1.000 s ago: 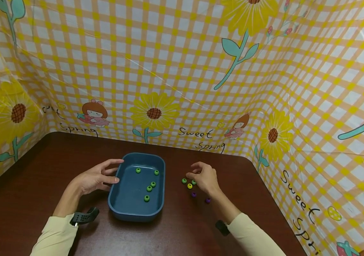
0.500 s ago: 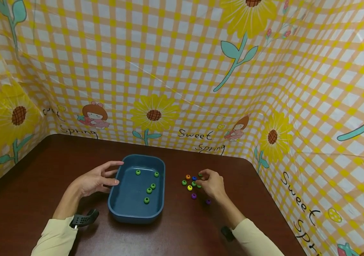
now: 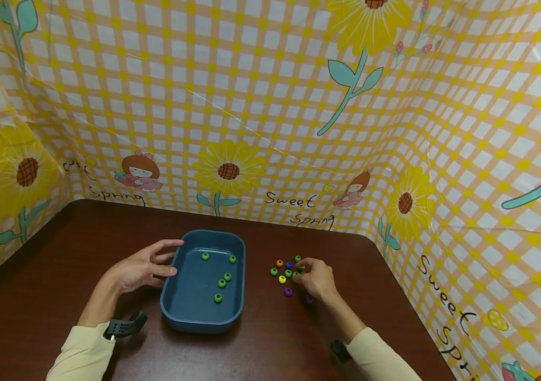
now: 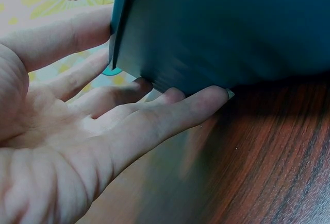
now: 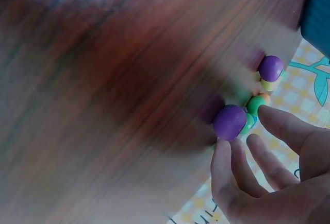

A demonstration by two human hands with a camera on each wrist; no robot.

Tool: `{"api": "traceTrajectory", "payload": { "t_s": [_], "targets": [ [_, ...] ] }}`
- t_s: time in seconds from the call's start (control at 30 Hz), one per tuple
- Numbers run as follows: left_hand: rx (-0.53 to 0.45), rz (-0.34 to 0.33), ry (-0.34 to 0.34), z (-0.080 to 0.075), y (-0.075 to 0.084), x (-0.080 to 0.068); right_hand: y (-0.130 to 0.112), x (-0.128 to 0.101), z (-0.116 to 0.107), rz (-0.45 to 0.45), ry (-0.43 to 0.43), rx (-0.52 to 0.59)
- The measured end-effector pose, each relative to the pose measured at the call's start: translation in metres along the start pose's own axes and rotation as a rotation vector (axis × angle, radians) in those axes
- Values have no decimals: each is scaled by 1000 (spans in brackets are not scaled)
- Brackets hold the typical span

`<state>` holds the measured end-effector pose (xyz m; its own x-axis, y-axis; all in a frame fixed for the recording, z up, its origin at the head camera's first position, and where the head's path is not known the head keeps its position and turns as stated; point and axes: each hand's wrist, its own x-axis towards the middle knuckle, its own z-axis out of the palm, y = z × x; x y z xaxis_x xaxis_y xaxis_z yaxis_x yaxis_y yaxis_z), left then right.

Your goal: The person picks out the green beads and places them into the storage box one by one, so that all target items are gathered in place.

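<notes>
My left hand holds its spread fingers against the left side of a blue rectangular tray; the left wrist view shows fingertips along the tray wall. Inside lie several green beads. To the right, my right hand hovers low over a group of loose beads. Its thumb is right at a green bead in the right wrist view, the other fingers standing apart from the thumb. A purple bead appears closer to that camera, by the fingertips. The hand partly hides some green beads.
Around the right hand lie an orange bead, a blue bead, a yellow bead and a purple bead. Another purple bead sits beneath the wrist. Checked cloth walls in the brown table.
My right hand has shifted right across the beads, uncovering the orange and blue ones, then moved only slightly. The left hand and the tray stay in place.
</notes>
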<state>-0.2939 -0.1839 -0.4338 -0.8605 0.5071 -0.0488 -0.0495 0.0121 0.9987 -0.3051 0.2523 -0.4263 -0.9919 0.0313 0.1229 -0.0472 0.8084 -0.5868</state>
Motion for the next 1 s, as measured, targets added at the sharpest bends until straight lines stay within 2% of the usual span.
{"api": "traceTrajectory", "payload": {
  "t_s": [0.37, 1.0],
  "targets": [
    [1, -10, 12, 1, 1, 0, 3, 0, 1, 16, -13, -11],
    [6, -6, 13, 0, 1, 1, 3, 2, 5, -41, 23, -48]
  ]
}}
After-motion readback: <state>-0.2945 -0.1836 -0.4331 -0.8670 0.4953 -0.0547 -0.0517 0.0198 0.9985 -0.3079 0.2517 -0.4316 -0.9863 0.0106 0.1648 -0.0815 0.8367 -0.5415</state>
